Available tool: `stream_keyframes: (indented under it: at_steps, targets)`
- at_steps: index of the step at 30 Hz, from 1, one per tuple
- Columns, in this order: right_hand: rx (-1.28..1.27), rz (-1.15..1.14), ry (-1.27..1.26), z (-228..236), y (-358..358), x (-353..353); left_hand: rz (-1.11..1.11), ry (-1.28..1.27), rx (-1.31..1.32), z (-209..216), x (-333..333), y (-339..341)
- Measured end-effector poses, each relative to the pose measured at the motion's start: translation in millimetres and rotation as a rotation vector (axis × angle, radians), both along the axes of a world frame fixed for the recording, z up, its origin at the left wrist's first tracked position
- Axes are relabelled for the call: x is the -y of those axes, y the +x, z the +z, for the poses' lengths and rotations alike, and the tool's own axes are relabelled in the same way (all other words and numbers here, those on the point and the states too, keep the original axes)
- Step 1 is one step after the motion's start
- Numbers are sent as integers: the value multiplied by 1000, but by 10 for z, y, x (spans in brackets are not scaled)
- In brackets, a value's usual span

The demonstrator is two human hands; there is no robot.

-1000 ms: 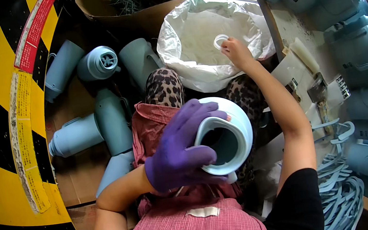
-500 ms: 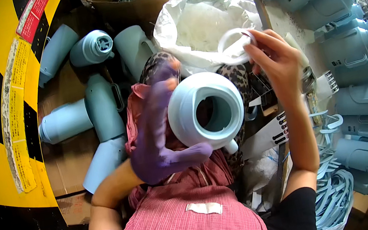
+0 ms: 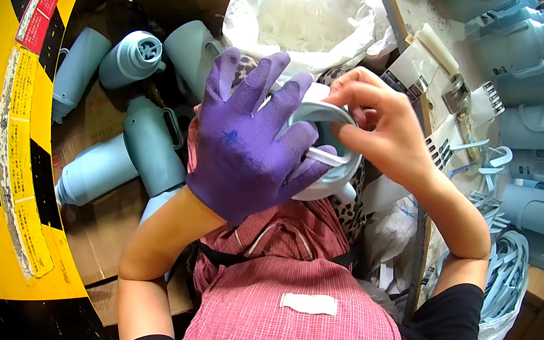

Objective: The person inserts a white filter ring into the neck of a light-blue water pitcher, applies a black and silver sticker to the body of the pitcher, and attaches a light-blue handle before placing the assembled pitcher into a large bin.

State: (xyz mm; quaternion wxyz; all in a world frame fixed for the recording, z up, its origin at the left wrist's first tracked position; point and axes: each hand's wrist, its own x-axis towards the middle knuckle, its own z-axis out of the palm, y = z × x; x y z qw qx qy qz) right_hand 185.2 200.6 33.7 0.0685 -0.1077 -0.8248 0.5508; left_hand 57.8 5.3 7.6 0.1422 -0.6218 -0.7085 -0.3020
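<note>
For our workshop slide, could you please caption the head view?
Purple-gloved left hand and bare right hand at the rim of a pale blue jug, with an open white bag beyond.

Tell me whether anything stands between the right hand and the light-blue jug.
Nothing visible does: the right hand is at the right side of the jug, the gloved left hand over its left side.

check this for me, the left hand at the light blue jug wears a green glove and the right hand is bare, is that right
Wrong glove colour: the head view shows a purple glove on the left hand at the light blue jug; the right hand is bare.
</note>
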Motion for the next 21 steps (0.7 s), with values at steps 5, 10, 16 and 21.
stream_keyframes:
  at_steps: [5, 10, 16, 21]
  targets:
    - [-70, -78, 161, -74, -199, 226, 124, -29, -26, -86, 12, 152]
    - [-176, 218, 333, 184, -42, -43, 277, -141, -27, -128, -61, 415]
    - [84, 517, 599, 313, -11, -178, 273, -167, 5, -153, -145, 502]
    - [204, 390, 782, 277, -87, 66, 264, -187, -10, -169, -186, 479]
